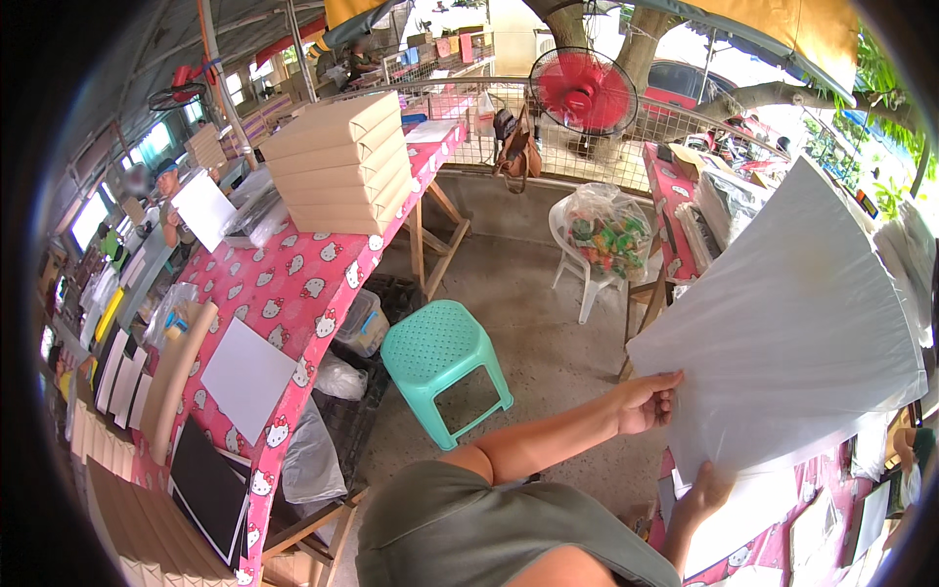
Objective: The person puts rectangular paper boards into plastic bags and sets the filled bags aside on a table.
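Head view: your left hand (646, 401) pinches the near edge of the fanned stack of white sheets (792, 323), and your right hand (706, 494) grips it from below, above the right bench (782, 548). Keep both grips firm so the sheets stay squared. One teal stool (440, 362), one red fan (584, 90).

Both hands (675, 450) on white sheets (782, 323)
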`<state>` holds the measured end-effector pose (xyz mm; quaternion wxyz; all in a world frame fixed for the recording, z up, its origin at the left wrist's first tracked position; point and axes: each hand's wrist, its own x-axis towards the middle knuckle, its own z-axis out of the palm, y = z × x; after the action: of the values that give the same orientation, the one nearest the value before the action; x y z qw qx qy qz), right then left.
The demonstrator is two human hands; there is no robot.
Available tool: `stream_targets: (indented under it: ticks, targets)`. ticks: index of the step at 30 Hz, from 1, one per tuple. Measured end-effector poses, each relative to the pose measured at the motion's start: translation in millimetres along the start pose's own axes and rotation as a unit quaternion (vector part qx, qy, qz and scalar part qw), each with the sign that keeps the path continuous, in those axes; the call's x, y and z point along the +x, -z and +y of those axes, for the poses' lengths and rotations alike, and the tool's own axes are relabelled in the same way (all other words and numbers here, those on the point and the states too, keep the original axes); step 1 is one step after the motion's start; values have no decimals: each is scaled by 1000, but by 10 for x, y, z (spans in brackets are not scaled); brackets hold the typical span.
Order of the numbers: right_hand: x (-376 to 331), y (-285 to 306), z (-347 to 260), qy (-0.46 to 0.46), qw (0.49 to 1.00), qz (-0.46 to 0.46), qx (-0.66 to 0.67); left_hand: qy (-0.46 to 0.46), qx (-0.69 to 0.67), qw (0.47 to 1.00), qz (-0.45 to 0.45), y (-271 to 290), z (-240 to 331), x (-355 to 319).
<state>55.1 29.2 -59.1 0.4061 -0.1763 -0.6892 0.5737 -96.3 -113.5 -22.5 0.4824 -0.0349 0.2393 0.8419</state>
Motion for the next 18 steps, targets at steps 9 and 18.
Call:
stream_targets:
  ticks: [9, 18]
  targets:
    - [56, 53, 82, -11, 998, 55, 6, -117, -20, 978, -173, 99, 41, -312]
    - [-298, -263, 14, -14, 1000, -2, 22, -173, 97, 956, 218, 79, -348, -25]
